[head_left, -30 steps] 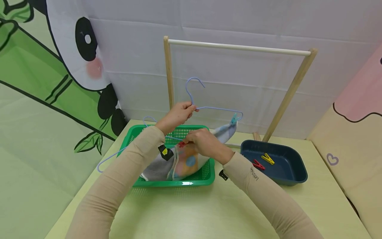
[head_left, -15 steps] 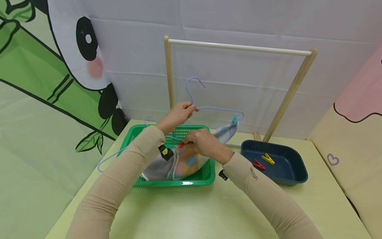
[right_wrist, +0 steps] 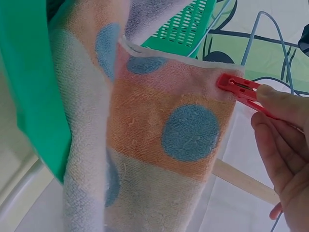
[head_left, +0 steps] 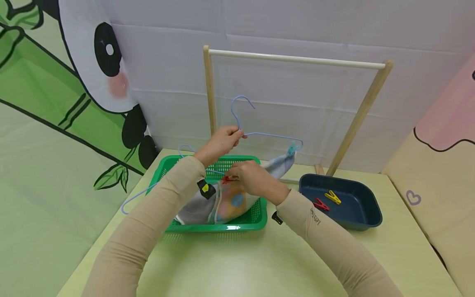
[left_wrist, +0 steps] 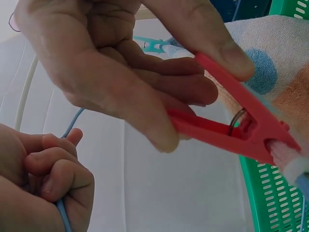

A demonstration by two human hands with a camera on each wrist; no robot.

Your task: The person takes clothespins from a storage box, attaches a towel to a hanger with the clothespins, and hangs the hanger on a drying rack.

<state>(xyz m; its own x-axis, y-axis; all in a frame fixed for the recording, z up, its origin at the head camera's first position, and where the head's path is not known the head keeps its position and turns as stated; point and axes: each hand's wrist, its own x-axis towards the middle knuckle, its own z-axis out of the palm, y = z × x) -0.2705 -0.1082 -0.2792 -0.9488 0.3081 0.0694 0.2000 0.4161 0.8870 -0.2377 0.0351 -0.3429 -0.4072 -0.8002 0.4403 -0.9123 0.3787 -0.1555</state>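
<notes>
My left hand [head_left: 222,142] grips a blue wire hanger [head_left: 274,135] just below its hook. My right hand [head_left: 254,179] pinches the handles of a red clothespin [right_wrist: 239,89] between thumb and fingers. That clothespin's nose sits over the corner of a patterned towel [right_wrist: 164,121], orange and pink with blue dots. A light-blue clothespin [head_left: 292,148] fastens another part of the towel at the hanger's right end. The rest of the towel droops into a green basket [head_left: 233,227]. My left forearm hides part of the hanger's left side in the head view.
Behind the basket stands a rack with wooden posts and a white rail [head_left: 297,60]. A dark blue tray [head_left: 356,225] at the right holds a red clothespin [head_left: 321,204] and a yellow clothespin [head_left: 333,197]. Another blue hanger [head_left: 139,198] leans over the basket's left side.
My right fingers have shifted very slightly left at the red clothespin. The left hand, hanger and towel look almost unchanged.
</notes>
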